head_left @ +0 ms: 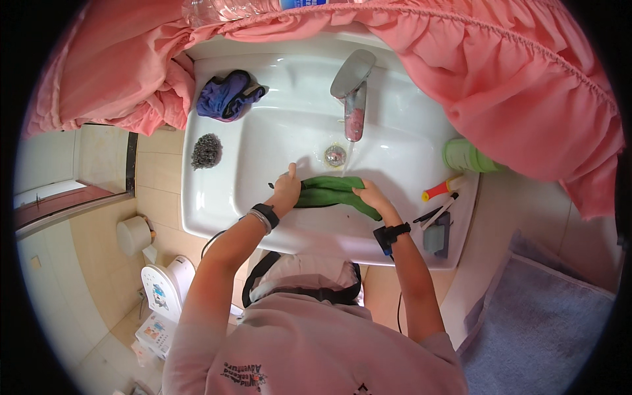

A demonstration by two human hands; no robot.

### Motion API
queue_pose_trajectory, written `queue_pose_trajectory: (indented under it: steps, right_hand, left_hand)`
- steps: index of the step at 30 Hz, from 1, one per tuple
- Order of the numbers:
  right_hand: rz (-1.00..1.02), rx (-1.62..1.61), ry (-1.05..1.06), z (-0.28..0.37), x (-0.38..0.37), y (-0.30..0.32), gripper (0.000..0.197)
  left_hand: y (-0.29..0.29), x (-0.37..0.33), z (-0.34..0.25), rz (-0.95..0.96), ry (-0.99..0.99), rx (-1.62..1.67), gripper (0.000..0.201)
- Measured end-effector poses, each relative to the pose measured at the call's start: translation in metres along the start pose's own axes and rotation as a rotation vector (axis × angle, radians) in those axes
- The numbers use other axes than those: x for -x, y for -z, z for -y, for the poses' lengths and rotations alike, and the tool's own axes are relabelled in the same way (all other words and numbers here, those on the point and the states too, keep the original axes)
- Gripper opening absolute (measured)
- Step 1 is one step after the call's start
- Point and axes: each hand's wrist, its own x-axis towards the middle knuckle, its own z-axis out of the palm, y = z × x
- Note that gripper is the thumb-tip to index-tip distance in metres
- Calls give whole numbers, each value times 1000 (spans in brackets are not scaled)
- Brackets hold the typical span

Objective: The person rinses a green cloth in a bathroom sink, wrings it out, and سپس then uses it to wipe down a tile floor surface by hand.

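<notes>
Green cloth (332, 191), bunched and wet-looking, lies stretched across the basin of a white sink (217, 197), just below the drain (335, 155) and gripped at both ends by the person's two hands. Left hand (287, 187) is closed around the cloth's left end, fingers curled over the fabric; a dark band with a metal bangle sits on that wrist. Right hand (372, 195) is closed on the right portion of the cloth, pressing it toward the front wall of the basin; a dark strap with a small box is fastened to that wrist. A thin stream of water falls from the chrome tap (353, 82) and lands close to the drain, just above the cloth. On the sink's back left corner rests a crumpled blue and purple rag (227, 95), and near it, on the left ledge, a grey metal scourer (206, 151). To the right of the basin stand a pale green cup (464, 155) lying on its side, a red-and-yellow-handled brush (440, 189), a dark slim tool and a grey block (436, 238). Pink ruffled fabric (500, 79) drapes over the top and right of the sink. A bluish towel (546, 316) lies at lower right, and a toilet (164, 289) shows at lower left.
</notes>
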Motion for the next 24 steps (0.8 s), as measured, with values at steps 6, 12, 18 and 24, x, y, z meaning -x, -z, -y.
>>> queue_pose_trajectory:
  steps: [6, 12, 18, 24]
  right_hand:
    - [-63, -349, 92, 14, 10, 15, 28]
    - [-94, -666, 65, 55, 36, 37, 28]
    - [-53, -751, 123, 75, 49, 39, 28]
    - [78, -807, 179, 88, 56, 41, 27]
  left_hand:
    - [23, -14, 29, 294, -217, 658, 26]
    - [50, 10, 14, 332, 7, 1413, 44]
    - [49, 11, 2, 293, 21, 1817, 45]
    - [61, 16, -12, 375, -20, 2029, 51]
